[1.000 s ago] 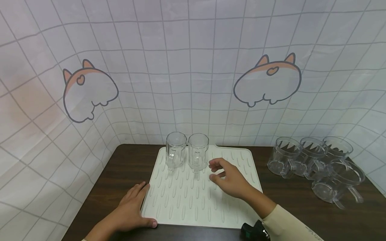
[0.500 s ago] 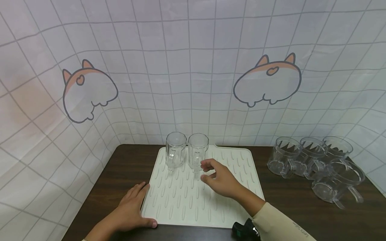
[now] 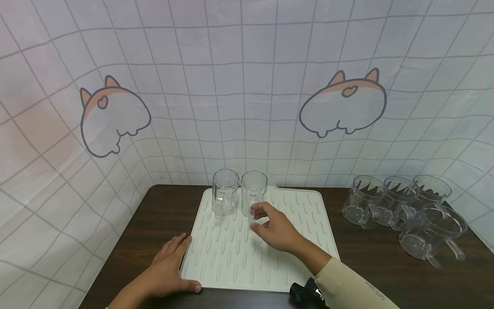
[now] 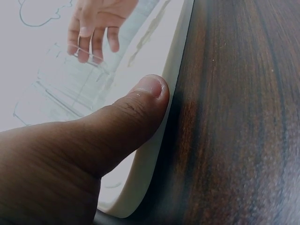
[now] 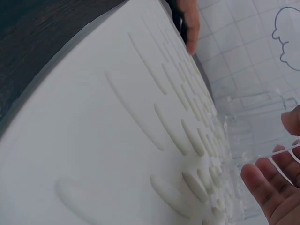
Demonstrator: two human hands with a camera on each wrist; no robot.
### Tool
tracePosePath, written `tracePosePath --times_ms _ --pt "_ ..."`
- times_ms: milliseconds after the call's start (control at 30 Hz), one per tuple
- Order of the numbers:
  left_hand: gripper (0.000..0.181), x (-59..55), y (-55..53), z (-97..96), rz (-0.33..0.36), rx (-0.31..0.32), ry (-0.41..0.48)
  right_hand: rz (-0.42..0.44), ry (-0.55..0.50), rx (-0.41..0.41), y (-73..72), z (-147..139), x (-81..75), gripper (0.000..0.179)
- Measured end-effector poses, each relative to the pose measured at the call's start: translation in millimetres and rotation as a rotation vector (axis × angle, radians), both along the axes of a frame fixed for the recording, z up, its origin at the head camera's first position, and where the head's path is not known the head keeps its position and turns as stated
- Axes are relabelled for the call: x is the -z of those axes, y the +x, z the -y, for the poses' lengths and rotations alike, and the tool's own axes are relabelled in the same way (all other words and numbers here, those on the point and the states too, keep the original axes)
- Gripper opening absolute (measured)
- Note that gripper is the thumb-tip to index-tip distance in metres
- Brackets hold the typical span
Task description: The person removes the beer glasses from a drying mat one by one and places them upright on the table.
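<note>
Two clear glass mugs stand side by side at the back of a white ridged mat (image 3: 231, 266): a left mug (image 3: 225, 193) and a right mug (image 3: 253, 189). My right hand (image 3: 275, 227) is at the right mug's handle, its fingers partly behind the clear handle and its thumb apart from them. In the right wrist view the handle's edge shows between thumb and fingers (image 5: 262, 187); contact is hard to tell. My left hand (image 3: 166, 268) rests at the mat's front left corner, fingers along the left side and thumb (image 4: 145, 98) on the front edge.
At the right of the dark wooden table (image 3: 370, 253) stand several more clear mugs, among them a front one (image 3: 424, 240) and a back left one (image 3: 362, 201). A tiled-print curtain (image 3: 247, 107) hangs close behind the table. A black device (image 3: 308, 294) sits at my right wrist.
My right hand has moved left across the mat to the right mug's handle. My left hand and all the mugs have stayed where they were.
</note>
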State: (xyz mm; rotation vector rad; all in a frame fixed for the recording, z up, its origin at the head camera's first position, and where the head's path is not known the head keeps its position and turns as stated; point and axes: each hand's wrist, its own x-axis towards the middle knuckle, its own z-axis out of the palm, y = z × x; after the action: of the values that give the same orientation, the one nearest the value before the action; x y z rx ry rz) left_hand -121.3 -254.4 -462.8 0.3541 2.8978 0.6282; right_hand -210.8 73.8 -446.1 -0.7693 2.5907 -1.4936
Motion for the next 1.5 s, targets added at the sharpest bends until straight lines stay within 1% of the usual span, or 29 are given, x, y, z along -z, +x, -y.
tracePosePath --times_ms 133,267,367,467,533,800,1033,1100,1367,1500 --pt "0.137 0.4 -0.1 -0.2 -0.013 0.002 0.012 -0.023 -0.002 0.025 -1.1 2.9 0.4 0.037" --pt "0.136 2.3 -0.7 -0.2 -0.029 0.009 0.025 -0.049 0.009 0.059 -1.4 5.3 2.2 0.029" --pt "0.137 4.5 -1.7 0.0 -0.025 0.003 0.019 -0.071 0.027 0.098 -1.7 5.9 3.5 0.024" --pt "0.139 5.7 -2.5 0.0 -0.014 -0.007 0.011 -0.086 0.043 0.141 -1.4 5.0 4.1 0.023" --pt "0.139 6.1 -2.8 0.0 -0.011 -0.007 0.007 -0.094 0.042 0.156 -0.9 3.8 4.3 0.023" --pt "0.139 6.2 -3.4 -0.6 -0.010 -0.008 0.011 -0.118 0.010 0.118 3.9 -4.6 7.0 0.025" --pt "0.138 5.5 -4.0 -1.3 -0.010 -0.007 0.003 -0.187 -0.003 0.102 10.0 -17.6 6.2 0.027" --pt "0.138 4.8 -4.3 -1.3 -0.011 -0.005 0.004 -0.194 -0.007 0.093 11.9 -21.6 5.8 0.027" --pt "0.140 0.2 -4.4 -1.4 -0.004 -0.001 -0.007 -0.153 -0.019 0.062 24.3 -36.5 3.6 0.024" --pt "0.140 -0.5 -4.2 -1.6 -0.003 -0.001 -0.006 -0.136 -0.016 0.060 30.5 -44.7 2.7 0.025"
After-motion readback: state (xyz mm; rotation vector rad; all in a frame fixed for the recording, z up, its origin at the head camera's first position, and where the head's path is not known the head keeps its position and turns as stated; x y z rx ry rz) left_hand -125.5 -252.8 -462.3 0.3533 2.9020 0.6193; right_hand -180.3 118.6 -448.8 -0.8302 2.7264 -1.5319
